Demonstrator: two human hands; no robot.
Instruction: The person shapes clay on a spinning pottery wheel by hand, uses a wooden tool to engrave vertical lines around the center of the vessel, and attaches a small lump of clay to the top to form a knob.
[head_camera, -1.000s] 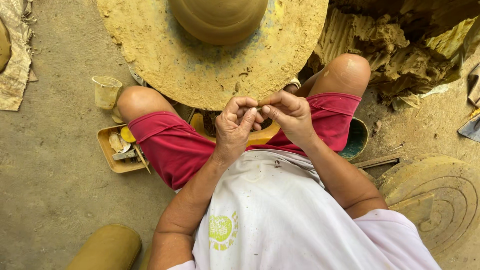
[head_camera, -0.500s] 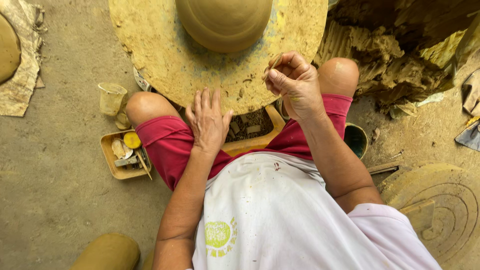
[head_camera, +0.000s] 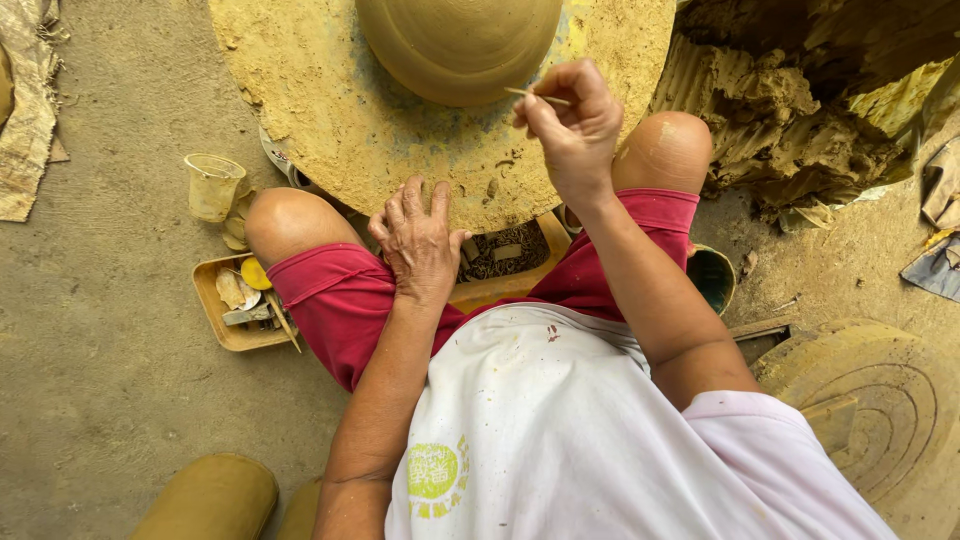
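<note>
A round clay-crusted wheel (head_camera: 330, 110) lies in front of me with a domed clay pot (head_camera: 455, 40) upside down at its centre. My right hand (head_camera: 570, 125) is pinched on a thin wooden stick (head_camera: 535, 97), held just beside the pot's lower right rim. My left hand (head_camera: 420, 240) rests flat with fingers spread on the wheel's near edge, above my left thigh in red shorts. My knees sit on either side of the wheel.
A small tray (head_camera: 215, 310) with scraps and tools and a plastic cup (head_camera: 213, 185) sit on the ground to the left. Lumps of raw clay (head_camera: 790, 110) pile up at the right. A ridged clay disc (head_camera: 880, 400) lies at lower right, clay cylinders (head_camera: 210, 495) at bottom left.
My hands, together over my lap a second ago, have parted. The right hand rose with the stick to the pot. The left hand moved onto the wheel's edge.
</note>
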